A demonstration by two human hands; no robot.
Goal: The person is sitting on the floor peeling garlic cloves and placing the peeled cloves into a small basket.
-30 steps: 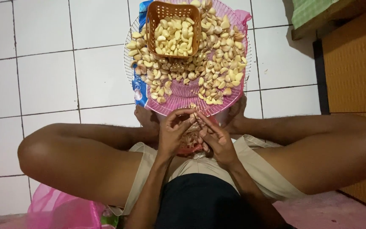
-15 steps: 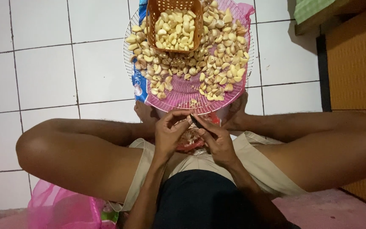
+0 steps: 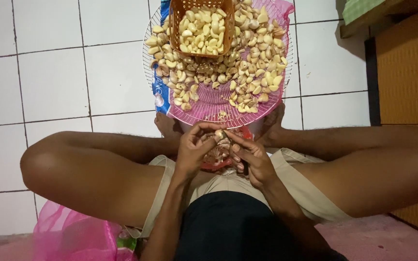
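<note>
Left hand (image 3: 193, 151) & right hand (image 3: 250, 157) together over the lap, fingertips of both pinched on 1 garlic clove (image 3: 219, 134), just past them a pink round mesh tray (image 3: 209, 104) w/ loose cloves, orange basket (image 3: 202, 30) of peeled cloves at its far side

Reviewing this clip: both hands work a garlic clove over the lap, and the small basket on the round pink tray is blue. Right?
Not quite. In the head view the small basket is orange, not blue. The rest holds: left hand and right hand work a garlic clove, and the tray is pink.
</note>
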